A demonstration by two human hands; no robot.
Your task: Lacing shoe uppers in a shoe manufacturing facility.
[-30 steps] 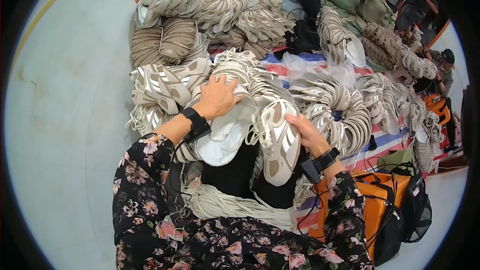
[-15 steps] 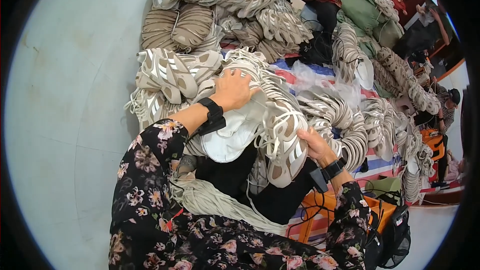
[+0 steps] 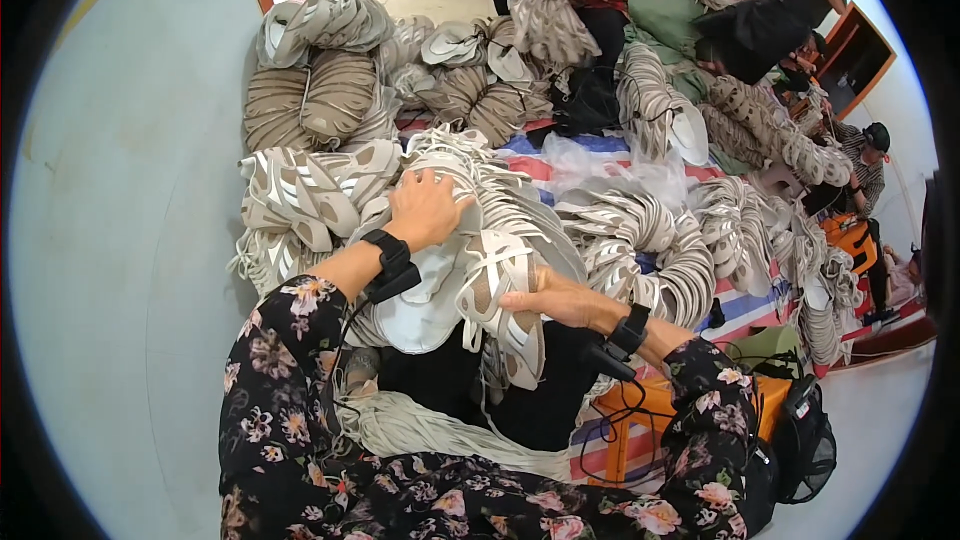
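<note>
My right hand [image 3: 555, 298] grips a beige and white shoe upper [image 3: 493, 292], threaded with a white lace, thumb on its side and the other fingers mostly hidden behind it. The upper hangs over my dark-clad lap. My left hand [image 3: 428, 208] lies on a long stack of similar shoe uppers [image 3: 465, 155], its fingers spread over them and thumb held apart. Below that hand, a pale white lining [image 3: 418, 315] shows at the near end of the stack. Across my lap lies a thick bundle of off-white laces [image 3: 440, 425].
More uppers [image 3: 305, 190] are heaped to the left, with tied brown bundles [image 3: 320, 100] behind. Curved stacks [image 3: 680, 250] lie on a striped sheet [image 3: 745, 310] to the right. An orange stool [image 3: 640, 420] and black mesh bag [image 3: 805, 460] are near my right arm. Other people work beyond.
My view has shifted, showing more of the far floor. My right hand has brought the shoe upper leftward, closer to my left hand, which remains on the stack.
</note>
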